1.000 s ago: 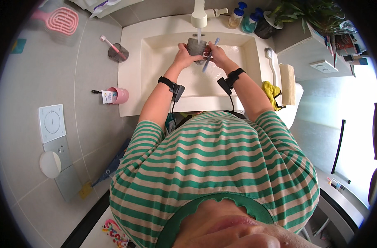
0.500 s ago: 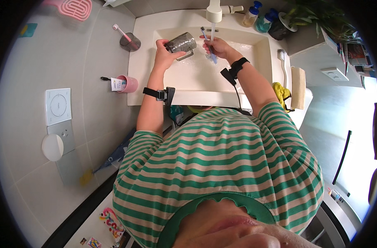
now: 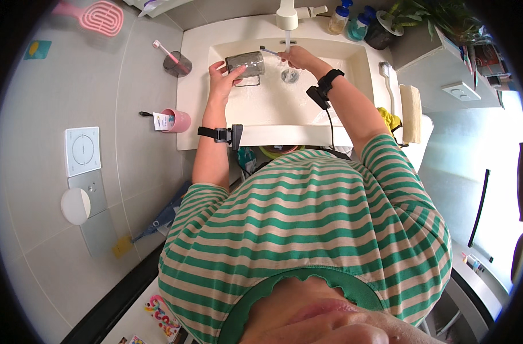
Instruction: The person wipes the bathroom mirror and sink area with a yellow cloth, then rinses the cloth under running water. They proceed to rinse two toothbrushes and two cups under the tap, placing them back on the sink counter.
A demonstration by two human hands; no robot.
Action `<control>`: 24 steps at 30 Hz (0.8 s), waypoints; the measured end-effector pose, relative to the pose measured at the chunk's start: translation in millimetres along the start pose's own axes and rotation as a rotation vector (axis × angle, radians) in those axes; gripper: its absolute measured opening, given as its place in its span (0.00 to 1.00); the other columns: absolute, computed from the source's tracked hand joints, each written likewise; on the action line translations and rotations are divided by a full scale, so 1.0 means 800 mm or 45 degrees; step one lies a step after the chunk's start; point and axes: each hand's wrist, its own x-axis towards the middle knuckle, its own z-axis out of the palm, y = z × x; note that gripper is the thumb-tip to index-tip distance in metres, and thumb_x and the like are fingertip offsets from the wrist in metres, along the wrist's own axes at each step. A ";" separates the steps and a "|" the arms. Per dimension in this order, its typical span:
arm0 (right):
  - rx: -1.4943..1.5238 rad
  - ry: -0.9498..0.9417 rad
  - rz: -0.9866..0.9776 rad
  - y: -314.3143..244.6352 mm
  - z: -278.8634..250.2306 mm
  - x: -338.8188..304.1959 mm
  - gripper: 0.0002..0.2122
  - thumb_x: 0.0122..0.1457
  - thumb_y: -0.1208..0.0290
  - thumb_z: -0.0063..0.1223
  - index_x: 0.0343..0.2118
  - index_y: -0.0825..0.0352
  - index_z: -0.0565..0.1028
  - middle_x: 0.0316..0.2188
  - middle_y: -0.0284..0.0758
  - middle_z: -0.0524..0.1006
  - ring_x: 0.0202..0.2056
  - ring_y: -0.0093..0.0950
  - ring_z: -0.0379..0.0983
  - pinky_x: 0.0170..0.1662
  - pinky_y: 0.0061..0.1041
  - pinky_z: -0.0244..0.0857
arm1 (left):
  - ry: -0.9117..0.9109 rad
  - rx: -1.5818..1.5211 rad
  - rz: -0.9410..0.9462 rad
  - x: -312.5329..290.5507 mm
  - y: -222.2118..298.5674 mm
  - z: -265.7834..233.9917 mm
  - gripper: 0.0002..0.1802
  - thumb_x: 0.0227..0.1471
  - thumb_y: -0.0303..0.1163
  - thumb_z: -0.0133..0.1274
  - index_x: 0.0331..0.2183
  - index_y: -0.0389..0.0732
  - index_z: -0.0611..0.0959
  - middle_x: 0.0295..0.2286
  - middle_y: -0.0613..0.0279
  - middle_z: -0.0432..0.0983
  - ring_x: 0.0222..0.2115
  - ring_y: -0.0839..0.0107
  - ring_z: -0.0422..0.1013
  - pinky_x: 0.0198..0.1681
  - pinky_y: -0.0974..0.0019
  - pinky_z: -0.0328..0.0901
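My left hand (image 3: 220,85) grips a clear grey cup (image 3: 250,62) with a wire-like handle. The cup lies tipped on its side over the left part of the white sink (image 3: 267,109), thumb across its wall. My right hand (image 3: 300,58) is closed around a blue toothbrush (image 3: 269,51) under the faucet (image 3: 287,18), from which a stream of water runs. The brush head points left toward the cup, apart from it; the rest of the handle is hidden by my fingers. Below that hand, the round drain (image 3: 289,75) shows in the wet basin.
On the left wall hang a grey cup (image 3: 178,64) with a pink toothbrush and a pink cup (image 3: 179,120) with a toothpaste tube. Pump bottles (image 3: 358,28) and a plant (image 3: 439,20) stand back right. A white brush (image 3: 389,86) and yellow cloth (image 3: 390,118) lie along the right rim.
The toothbrush has swung from nearly upright to lying sideways, its head now to the left. My left hand has turned the cup more level and shifted slightly left and down.
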 end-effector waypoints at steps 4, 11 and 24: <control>-0.014 -0.100 0.081 0.005 -0.033 -0.038 0.15 0.58 0.58 0.51 0.32 0.66 0.81 0.15 0.29 0.71 0.15 0.21 0.61 0.19 0.26 0.56 | 0.015 -0.127 -0.110 0.009 -0.015 -0.003 0.41 0.46 0.30 0.69 0.54 0.30 0.60 0.44 0.46 0.72 0.41 0.62 0.75 0.39 0.60 0.76; 0.064 -0.048 0.091 0.014 -0.088 -0.122 0.12 0.60 0.64 0.50 0.34 0.67 0.81 0.16 0.27 0.69 0.15 0.17 0.57 0.17 0.20 0.48 | -0.004 -0.233 -0.126 0.018 -0.029 0.008 0.39 0.47 0.30 0.68 0.52 0.29 0.62 0.42 0.47 0.74 0.38 0.63 0.76 0.37 0.62 0.77; 0.050 0.003 0.056 0.004 -0.084 -0.115 0.12 0.57 0.62 0.51 0.31 0.65 0.83 0.17 0.28 0.72 0.16 0.20 0.61 0.19 0.25 0.56 | -0.009 -0.240 -0.163 0.015 -0.017 0.030 0.38 0.48 0.28 0.66 0.54 0.30 0.62 0.42 0.49 0.74 0.38 0.62 0.76 0.36 0.60 0.77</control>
